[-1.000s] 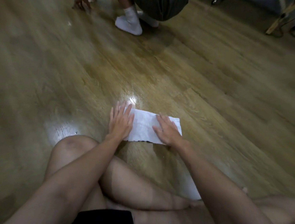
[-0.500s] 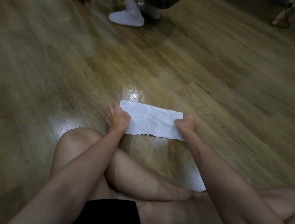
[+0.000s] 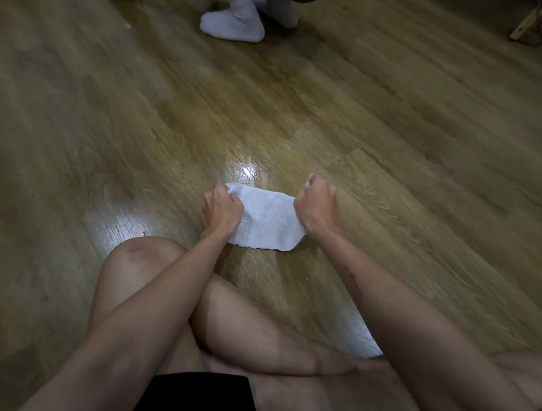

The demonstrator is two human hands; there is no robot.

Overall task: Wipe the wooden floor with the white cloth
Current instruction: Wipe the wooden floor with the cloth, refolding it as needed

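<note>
head view: our left hand [image 3: 222,210] and right hand [image 3: 315,205] each grip an end of the white cloth [image 3: 267,219], fingers curled round it. half a second ago the cloth lay stretched long and flat between our fists; now our hands have drawn closer together and the cloth is shorter, its far edge lifted, its near edge touching the wooden floor [image 3: 399,124] just beyond our knee [image 3: 139,253]. the other person's white sock [image 3: 233,24] sits nearer the top edge.

White cloth [image 3: 267,219] lies rumpled on glossy wooden floor [image 3: 399,124].
</note>
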